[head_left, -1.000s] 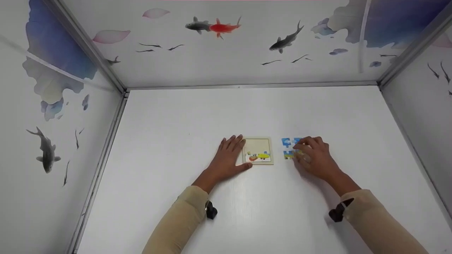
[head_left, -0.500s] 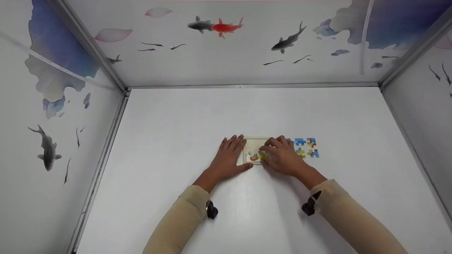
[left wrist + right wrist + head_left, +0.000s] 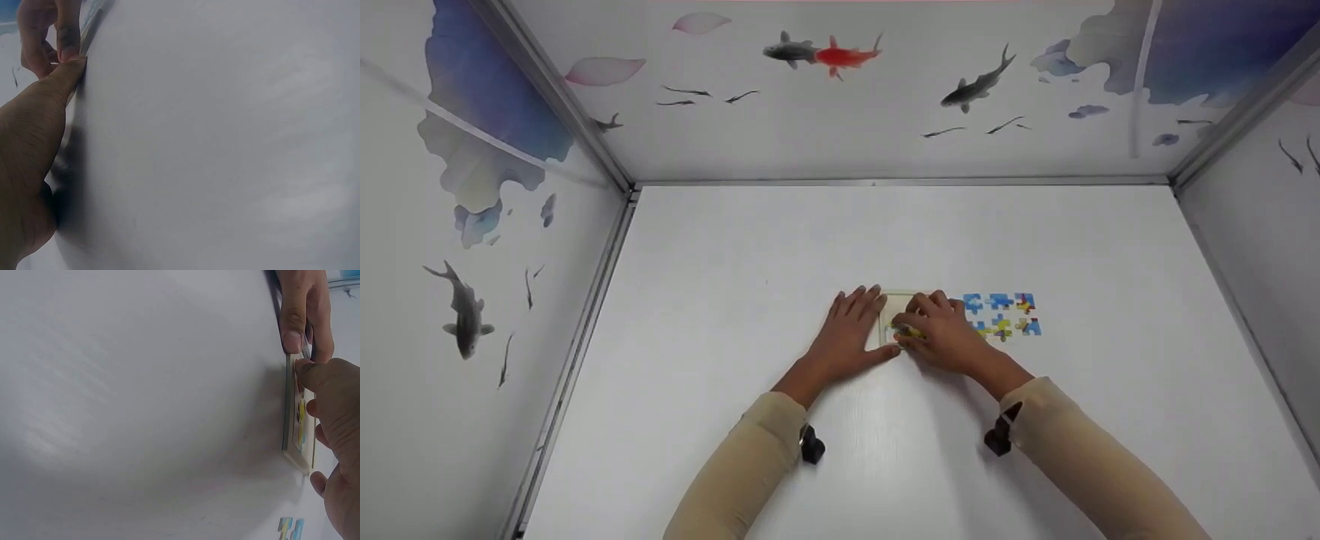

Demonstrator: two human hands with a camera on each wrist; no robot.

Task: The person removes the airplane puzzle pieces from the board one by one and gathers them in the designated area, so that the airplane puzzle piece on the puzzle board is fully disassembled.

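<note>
A shallow wooden puzzle tray [image 3: 895, 304] lies on the white table, partly covered by both hands. My left hand [image 3: 846, 331] lies spread along its left side, the thumb touching the front left corner. Over the tray's front left part is my right hand [image 3: 941, 331], its thumb and fingers pinching a jigsaw piece that they mostly hide. In the right wrist view, fitted pieces [image 3: 301, 410] with yellow and orange print show along the tray's front edge. Several loose jigsaw pieces [image 3: 1000, 301], blue, yellow and red, lie in two rows right of the tray.
White panels printed with fish and blue shapes enclose the table [image 3: 735, 247] at the back and sides. Metal rails [image 3: 885, 181] run along its borders. Dark wrist cameras [image 3: 812, 446] sit by both sleeves.
My right hand has moved left from the loose pieces to the tray with a jigsaw piece, then slightly farther left within it. The left hand has stayed at the tray's side.
</note>
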